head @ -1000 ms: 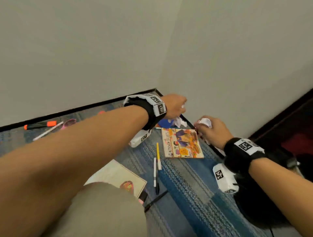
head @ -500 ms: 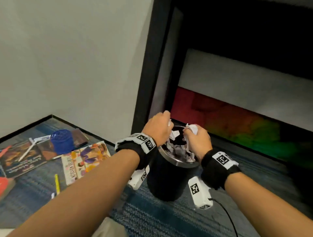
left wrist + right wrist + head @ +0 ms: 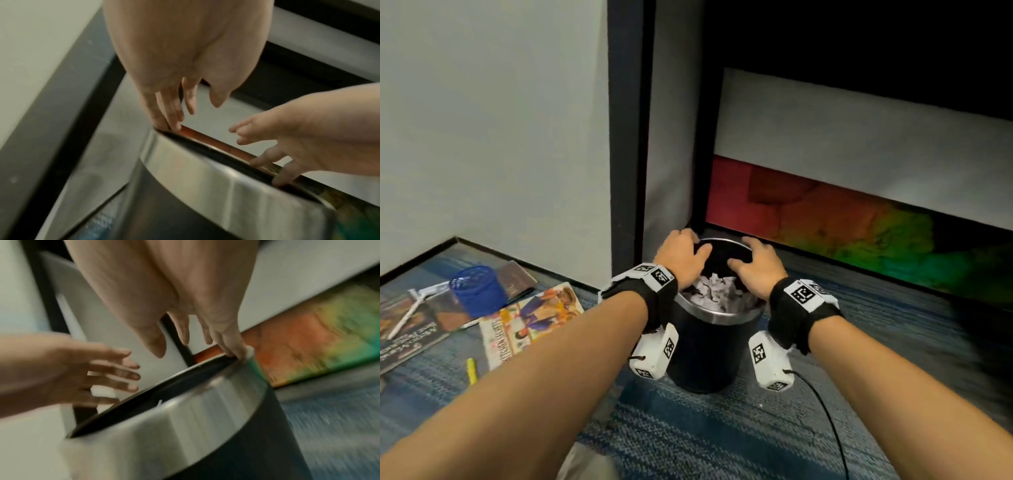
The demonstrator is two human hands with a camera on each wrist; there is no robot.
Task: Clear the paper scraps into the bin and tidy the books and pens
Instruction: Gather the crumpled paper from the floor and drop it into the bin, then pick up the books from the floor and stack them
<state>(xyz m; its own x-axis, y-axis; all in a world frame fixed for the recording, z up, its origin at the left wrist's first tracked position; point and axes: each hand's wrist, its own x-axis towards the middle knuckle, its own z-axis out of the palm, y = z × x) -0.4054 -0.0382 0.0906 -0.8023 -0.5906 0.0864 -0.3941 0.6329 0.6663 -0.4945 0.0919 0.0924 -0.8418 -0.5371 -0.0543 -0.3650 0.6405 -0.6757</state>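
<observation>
Your left hand (image 3: 681,255) and right hand (image 3: 756,265) hover over the bin (image 3: 709,346) with fingers spread and empty; the paper scraps (image 3: 717,294) lie heaped near its steel rim. Check nothing clings to your palms and draw both hands straight up, so you neither snag the heap nor tip the bin. To your left wait the Kitchen Secrets book (image 3: 530,322), a darker book (image 3: 407,337), a yellow pen (image 3: 471,370) and a blue mesh pen cup (image 3: 477,291) on the carpet (image 3: 722,438). The bin stands close against a dark door frame (image 3: 625,137).
</observation>
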